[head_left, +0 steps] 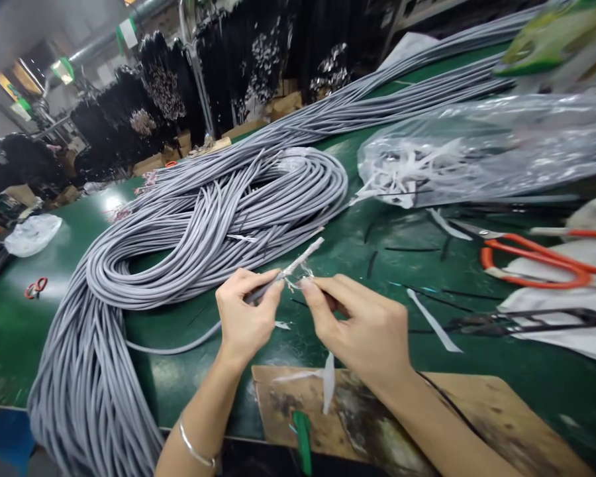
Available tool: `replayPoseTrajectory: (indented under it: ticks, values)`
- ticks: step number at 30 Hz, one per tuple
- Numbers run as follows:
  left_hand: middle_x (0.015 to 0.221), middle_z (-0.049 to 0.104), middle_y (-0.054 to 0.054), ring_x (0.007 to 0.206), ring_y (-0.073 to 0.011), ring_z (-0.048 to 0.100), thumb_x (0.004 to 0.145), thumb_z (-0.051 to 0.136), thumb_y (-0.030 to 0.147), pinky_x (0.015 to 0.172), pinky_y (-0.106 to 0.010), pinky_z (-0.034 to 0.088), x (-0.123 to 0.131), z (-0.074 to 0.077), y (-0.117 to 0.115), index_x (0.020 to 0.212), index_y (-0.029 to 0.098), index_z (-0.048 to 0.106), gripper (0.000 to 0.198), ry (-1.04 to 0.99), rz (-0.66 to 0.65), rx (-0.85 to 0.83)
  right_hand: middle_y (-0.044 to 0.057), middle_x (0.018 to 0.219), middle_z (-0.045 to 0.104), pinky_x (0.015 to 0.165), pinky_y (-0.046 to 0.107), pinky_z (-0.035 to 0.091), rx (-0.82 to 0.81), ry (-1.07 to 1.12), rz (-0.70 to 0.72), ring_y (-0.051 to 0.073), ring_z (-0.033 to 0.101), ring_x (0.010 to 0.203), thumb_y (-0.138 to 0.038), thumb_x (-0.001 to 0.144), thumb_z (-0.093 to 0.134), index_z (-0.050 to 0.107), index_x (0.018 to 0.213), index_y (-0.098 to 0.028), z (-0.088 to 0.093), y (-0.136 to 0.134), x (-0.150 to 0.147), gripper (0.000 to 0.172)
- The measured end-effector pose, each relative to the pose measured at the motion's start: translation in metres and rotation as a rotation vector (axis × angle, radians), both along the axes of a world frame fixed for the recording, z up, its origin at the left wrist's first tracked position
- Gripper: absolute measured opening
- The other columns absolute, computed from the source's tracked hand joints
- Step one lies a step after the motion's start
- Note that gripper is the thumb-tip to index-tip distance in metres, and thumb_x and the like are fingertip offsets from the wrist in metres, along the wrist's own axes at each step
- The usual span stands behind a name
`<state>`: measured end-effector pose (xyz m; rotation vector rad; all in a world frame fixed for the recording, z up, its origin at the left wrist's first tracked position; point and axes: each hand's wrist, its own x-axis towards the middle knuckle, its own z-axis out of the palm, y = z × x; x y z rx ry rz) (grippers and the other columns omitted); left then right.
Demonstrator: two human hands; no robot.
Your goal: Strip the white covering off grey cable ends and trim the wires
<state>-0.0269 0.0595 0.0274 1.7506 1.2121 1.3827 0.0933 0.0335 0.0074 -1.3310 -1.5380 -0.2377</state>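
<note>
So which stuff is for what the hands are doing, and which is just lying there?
Part of the job:
- left hand, holding a grey cable
- right hand, pinching fine strands by its stripped end
- coiled grey cables, probably

Lying about, it seems:
- orange-handled scissors
- dark plier-like tool
- small red-handled scissors
- crumpled plastic bag

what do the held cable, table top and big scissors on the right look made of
Held cable: probably plastic-jacketed, smooth grey outside; its bared end shows whitish wrap and fine, perhaps metal, strands.
Table top: painted or plastic-coated, judging by its glossy green reflections.
Big scissors: likely metal blades, greyish with sheen, and smooth orange plastic or rubbery handles.
</note>
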Motion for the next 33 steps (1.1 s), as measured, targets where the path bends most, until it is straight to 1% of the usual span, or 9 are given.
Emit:
replayPoseTrajectory:
  ticks: [10, 15, 17, 20, 21, 24, 26, 29, 33]
  values:
    - [0.059, 0.054, 0.000, 0.048, -0.0074, 0.041, 0.074, 0.063, 0.021, 0.044, -0.020, 0.035, 0.005, -0.005, -0.006, 0.083, 0.016, 0.074, 0.016, 0.113, -0.044, 0.031, -0.004, 0.044, 0.043, 0.038, 0.019, 0.032, -0.176, 0.249, 0.136, 0.007, 0.039, 0.038, -0.025, 0.086, 0.047, 0.052, 0.054, -0.018, 0.001, -0.001, 0.002, 0.033]
    - [0.058, 0.056, -0.001, 0.048, -0.0083, 0.045, 0.073, 0.060, 0.017, 0.045, -0.020, 0.036, 0.007, -0.007, -0.009, 0.081, 0.015, 0.074, 0.017, 0.190, -0.005, 0.043, -0.003, 0.046, 0.048, 0.042, 0.021, 0.033, 0.101, -0.045, 0.059, 0.007, 0.042, 0.040, -0.015, 0.082, 0.053, 0.058, 0.063, -0.016, 0.001, -0.005, 0.000, 0.020]
    - [0.058, 0.058, -0.002, 0.050, -0.0092, 0.048, 0.072, 0.059, 0.015, 0.049, -0.021, 0.039, 0.006, -0.010, -0.004, 0.079, 0.015, 0.074, 0.017, 0.236, 0.041, 0.009, -0.003, 0.045, 0.051, 0.042, 0.023, 0.032, 0.199, -0.162, 0.168, 0.008, 0.044, 0.040, -0.013, 0.082, 0.052, 0.058, 0.067, -0.018, 0.005, -0.010, -0.003, 0.016]
    - [0.060, 0.061, -0.003, 0.054, -0.0115, 0.052, 0.072, 0.059, 0.014, 0.056, -0.023, 0.042, 0.002, -0.014, 0.010, 0.073, 0.013, 0.074, 0.015, 0.260, 0.111, -0.133, -0.004, 0.045, 0.052, 0.043, 0.024, 0.031, 0.316, -0.252, 0.424, 0.009, 0.045, 0.041, -0.014, 0.084, 0.046, 0.056, 0.070, -0.021, 0.012, -0.016, -0.008, 0.018]
    - [0.061, 0.062, -0.004, 0.056, -0.0121, 0.053, 0.072, 0.059, 0.015, 0.057, -0.023, 0.042, 0.000, -0.015, 0.015, 0.073, 0.012, 0.074, 0.015, 0.220, 0.104, -0.184, -0.004, 0.045, 0.051, 0.044, 0.023, 0.032, 0.341, -0.201, 0.395, 0.008, 0.044, 0.041, -0.013, 0.084, 0.045, 0.055, 0.069, -0.021, 0.013, -0.017, -0.009, 0.020]
    - [0.056, 0.057, -0.001, 0.049, -0.0096, 0.046, 0.078, 0.053, 0.023, 0.049, -0.022, 0.037, -0.007, -0.012, 0.020, 0.077, 0.011, 0.073, 0.024, 0.035, -0.022, -0.273, -0.003, 0.047, 0.050, 0.044, 0.021, 0.033, 0.124, -0.030, 0.067, 0.008, 0.044, 0.041, -0.014, 0.084, 0.049, 0.055, 0.065, -0.018, 0.009, -0.010, -0.005, 0.021]
    - [0.050, 0.047, 0.002, 0.044, -0.0071, 0.035, 0.080, 0.051, 0.032, 0.043, -0.020, 0.029, -0.010, -0.007, 0.018, 0.078, 0.010, 0.073, 0.030, -0.050, -0.129, -0.288, -0.003, 0.047, 0.049, 0.043, 0.021, 0.032, 0.012, -0.010, -0.059, 0.008, 0.043, 0.040, -0.019, 0.085, 0.050, 0.056, 0.063, -0.017, 0.004, -0.004, -0.002, 0.023]
    - [0.048, 0.037, 0.004, 0.043, -0.0058, 0.026, 0.079, 0.053, 0.044, 0.041, -0.020, 0.023, -0.011, -0.001, 0.013, 0.076, 0.010, 0.072, 0.039, -0.104, -0.244, -0.309, -0.002, 0.047, 0.049, 0.043, 0.021, 0.031, -0.014, -0.024, -0.080, 0.008, 0.044, 0.041, -0.023, 0.086, 0.049, 0.059, 0.063, -0.017, -0.002, 0.001, 0.001, 0.026]
    - [0.048, 0.033, 0.005, 0.044, -0.0055, 0.025, 0.078, 0.054, 0.049, 0.041, -0.020, 0.021, -0.009, 0.003, 0.009, 0.075, 0.008, 0.070, 0.044, -0.117, -0.311, -0.337, -0.002, 0.048, 0.050, 0.045, 0.021, 0.031, -0.009, -0.008, -0.052, 0.008, 0.045, 0.042, -0.022, 0.085, 0.050, 0.061, 0.064, -0.015, -0.003, 0.000, 0.000, 0.025]
